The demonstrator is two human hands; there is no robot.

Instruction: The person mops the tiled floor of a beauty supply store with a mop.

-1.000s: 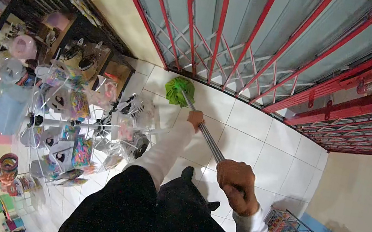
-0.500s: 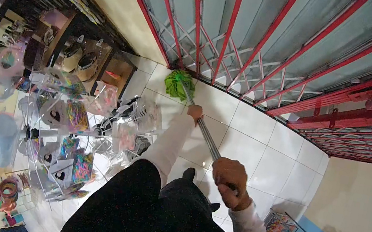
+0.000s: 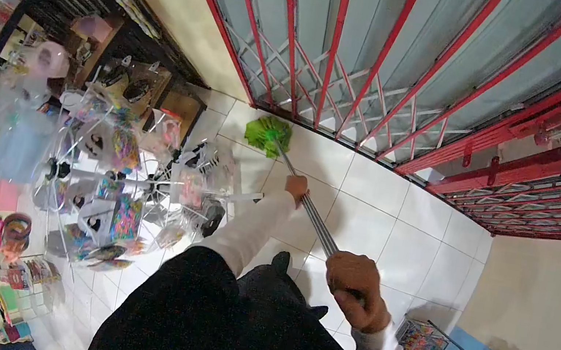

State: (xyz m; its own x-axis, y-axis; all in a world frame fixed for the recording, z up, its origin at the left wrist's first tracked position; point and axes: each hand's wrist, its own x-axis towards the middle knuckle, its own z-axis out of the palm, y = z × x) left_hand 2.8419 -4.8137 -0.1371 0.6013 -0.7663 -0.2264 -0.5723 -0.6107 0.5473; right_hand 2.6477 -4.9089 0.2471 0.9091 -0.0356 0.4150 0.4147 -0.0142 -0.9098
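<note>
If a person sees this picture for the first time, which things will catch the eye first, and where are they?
The red folding gate fills the top of the view, with white floor tiles below it. In the middle, a mop with a green head rests on the tiles near the gate; the left hand and right hand grip its metal handle. On the left stands a rack of colourful packaged goods.

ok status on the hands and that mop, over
Left hand low on the metal mop handle, right hand clamped near its top. Green mop head on white floor tiles. Wire display rack close left.
</note>
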